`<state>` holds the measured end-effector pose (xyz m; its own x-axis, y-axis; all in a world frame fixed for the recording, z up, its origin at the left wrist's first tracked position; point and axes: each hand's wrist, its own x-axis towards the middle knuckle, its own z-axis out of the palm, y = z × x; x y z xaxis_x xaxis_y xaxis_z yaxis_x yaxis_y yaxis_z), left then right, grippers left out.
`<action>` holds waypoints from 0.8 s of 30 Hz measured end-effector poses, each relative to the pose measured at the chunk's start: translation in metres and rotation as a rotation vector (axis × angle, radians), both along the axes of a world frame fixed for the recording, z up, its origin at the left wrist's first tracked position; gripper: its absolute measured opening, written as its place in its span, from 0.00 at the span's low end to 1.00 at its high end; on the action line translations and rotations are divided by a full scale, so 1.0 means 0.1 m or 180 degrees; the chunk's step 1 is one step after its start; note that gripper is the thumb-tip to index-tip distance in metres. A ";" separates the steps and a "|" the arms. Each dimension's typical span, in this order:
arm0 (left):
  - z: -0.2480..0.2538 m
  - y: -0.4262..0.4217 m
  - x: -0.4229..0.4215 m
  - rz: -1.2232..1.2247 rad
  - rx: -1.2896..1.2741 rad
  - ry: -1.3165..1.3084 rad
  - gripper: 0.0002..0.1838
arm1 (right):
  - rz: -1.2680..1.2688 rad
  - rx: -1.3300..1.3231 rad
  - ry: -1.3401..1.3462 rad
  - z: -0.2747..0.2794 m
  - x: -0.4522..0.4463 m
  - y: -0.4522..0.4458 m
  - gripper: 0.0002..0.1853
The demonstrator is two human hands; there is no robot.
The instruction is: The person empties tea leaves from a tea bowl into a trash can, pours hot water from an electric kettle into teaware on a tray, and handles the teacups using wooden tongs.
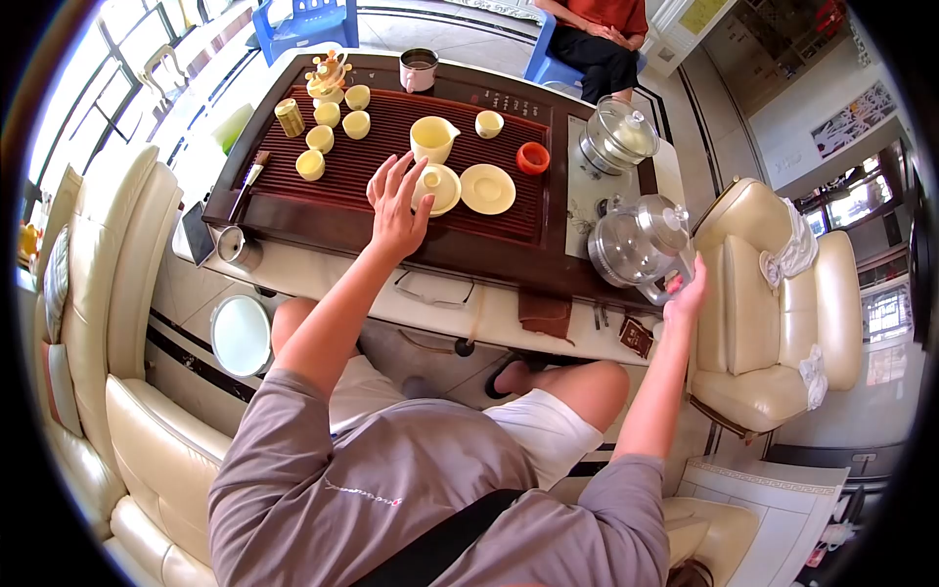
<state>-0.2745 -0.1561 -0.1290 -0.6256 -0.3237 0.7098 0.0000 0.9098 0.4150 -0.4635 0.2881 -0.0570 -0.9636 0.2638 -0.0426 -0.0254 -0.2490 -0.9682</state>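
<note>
The right hand (pixel 688 287) is closed around the handle of a glass kettle (pixel 638 245) at the right end of the tea tray (pixel 391 98). The kettle has clear walls and a lid on top; whether it holds water, and whether it rests on the surface beneath or is raised, I cannot tell. The left hand (pixel 396 212) holds nothing, its fingers apart, over the near edge of the tray just beside a lidded bowl (pixel 444 193); whether it touches the bowl, I cannot tell. The lid hides what is inside.

At the tray's near edge, right of the bowl, lies a pale saucer (pixel 487 189). Toward the tray's middle stands a yellow pitcher (pixel 433 142), its contents unclear. Right of the tray's middle are a small cup (pixel 489 124) and a red cup (pixel 533 158). On the tray's left part, five small cups (pixel 310 166) stand near a gold tin (pixel 290 117). A pink mug (pixel 417 78), dark inside, stands at the tray's far edge. A second glass pot (pixel 619 139), also lidded, stands at the tray's far right.
</note>
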 end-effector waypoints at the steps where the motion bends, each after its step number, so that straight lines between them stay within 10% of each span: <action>1: 0.00 0.00 0.00 -0.0008 0.0008 0.0013 0.27 | 0.0000 0.0000 0.0001 0.07 0.04 -0.07 0.15; 24: -0.02 -0.02 -0.01 0.0019 0.0127 0.0159 0.26 | 0.1134 0.1668 0.0181 0.77 0.45 -1.05 0.25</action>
<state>-0.2757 -0.1583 -0.1311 -0.5876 -0.3560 0.7266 0.0163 0.8926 0.4505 -0.4182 0.1829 0.0195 -0.9931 -0.1015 0.0589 -0.0832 0.2548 -0.9634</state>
